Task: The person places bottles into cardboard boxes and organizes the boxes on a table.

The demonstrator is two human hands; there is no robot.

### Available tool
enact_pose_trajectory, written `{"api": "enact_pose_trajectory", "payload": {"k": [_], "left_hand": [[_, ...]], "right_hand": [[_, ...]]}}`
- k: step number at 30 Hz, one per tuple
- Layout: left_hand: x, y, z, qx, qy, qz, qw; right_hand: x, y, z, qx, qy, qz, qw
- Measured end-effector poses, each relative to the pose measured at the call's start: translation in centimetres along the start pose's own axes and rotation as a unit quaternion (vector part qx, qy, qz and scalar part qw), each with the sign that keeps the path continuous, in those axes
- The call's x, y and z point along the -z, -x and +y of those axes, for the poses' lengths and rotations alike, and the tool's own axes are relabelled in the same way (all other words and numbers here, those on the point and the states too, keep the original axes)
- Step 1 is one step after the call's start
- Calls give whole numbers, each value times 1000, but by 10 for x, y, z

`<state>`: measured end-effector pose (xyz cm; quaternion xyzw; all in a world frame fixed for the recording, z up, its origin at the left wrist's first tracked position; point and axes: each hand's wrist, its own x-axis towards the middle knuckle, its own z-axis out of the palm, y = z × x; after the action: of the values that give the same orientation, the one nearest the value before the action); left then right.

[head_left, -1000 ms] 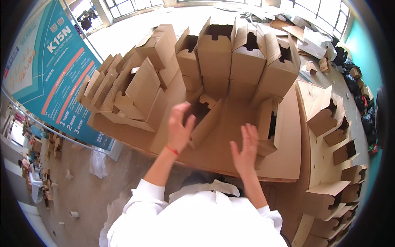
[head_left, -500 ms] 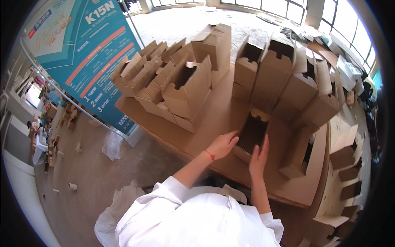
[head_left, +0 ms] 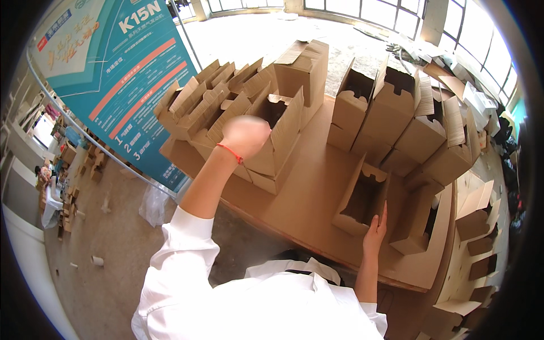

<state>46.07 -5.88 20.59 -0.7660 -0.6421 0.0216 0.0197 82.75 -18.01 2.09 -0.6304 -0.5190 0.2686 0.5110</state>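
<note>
My left hand [head_left: 246, 137] is blurred over the near edge of an open cardboard box [head_left: 288, 144] in the left-hand cluster; its fingers are hidden, so a grip cannot be made out. A red cord circles that wrist. My right hand [head_left: 375, 229] lies with straight fingers along the right side of another open-topped carton [head_left: 348, 222] at the table's near side. This carton's inside is dark, with a notched flap at its far end. Just right of it, a similar box [head_left: 407, 242] holds something pale near its rim.
Several open boxes [head_left: 391, 113] stand in a row at the back right. A taller box [head_left: 303, 73] rises behind the left cluster. All rest on a brown table [head_left: 300, 198]. Left stands a teal banner [head_left: 141, 85]; more boxes [head_left: 473, 218] line the right side.
My left hand has left the near carton and moved up and left to the box cluster. My right hand and the carton sit slightly farther right in view.
</note>
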Motion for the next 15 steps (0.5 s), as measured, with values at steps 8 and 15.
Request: {"api": "enact_pose_trajectory", "payload": {"k": [8, 15], "left_hand": [[-30, -15, -9, 12, -6, -150, 989], [-96, -94, -15, -46, -82, -166, 982]], "right_hand": [[-2, 1, 18, -49, -58, 9, 997], [-6, -4, 2, -5, -40, 4, 999]]}}
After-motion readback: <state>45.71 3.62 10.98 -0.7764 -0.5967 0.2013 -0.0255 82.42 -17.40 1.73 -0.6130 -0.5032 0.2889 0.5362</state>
